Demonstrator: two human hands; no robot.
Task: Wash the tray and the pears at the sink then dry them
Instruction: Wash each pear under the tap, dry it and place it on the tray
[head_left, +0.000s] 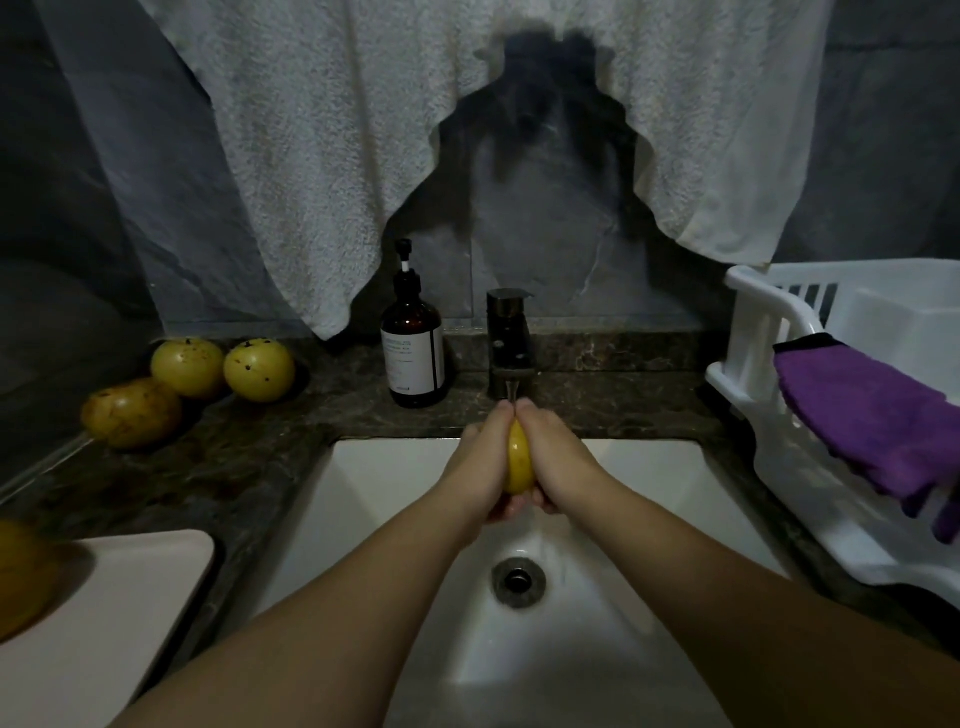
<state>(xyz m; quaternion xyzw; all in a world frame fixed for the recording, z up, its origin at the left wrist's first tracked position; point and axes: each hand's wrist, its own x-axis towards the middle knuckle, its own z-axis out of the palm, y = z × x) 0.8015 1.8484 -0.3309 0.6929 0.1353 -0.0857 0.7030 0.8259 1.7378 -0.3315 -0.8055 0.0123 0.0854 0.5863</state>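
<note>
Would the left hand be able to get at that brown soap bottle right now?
Probably not right away: the left hand and right hand are both wrapped round a pear under the tap. Otherwise, the way to the soap bottle looks free.

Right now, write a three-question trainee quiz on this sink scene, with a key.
1. True or false: both hands grip the pear under the faucet.
2. How many pears sit together on the counter left of the soap bottle?
3. The purple cloth hangs on: A) faucet B) white rack C) tray.

Key: 1 true; 2 three; 3 B.
</note>
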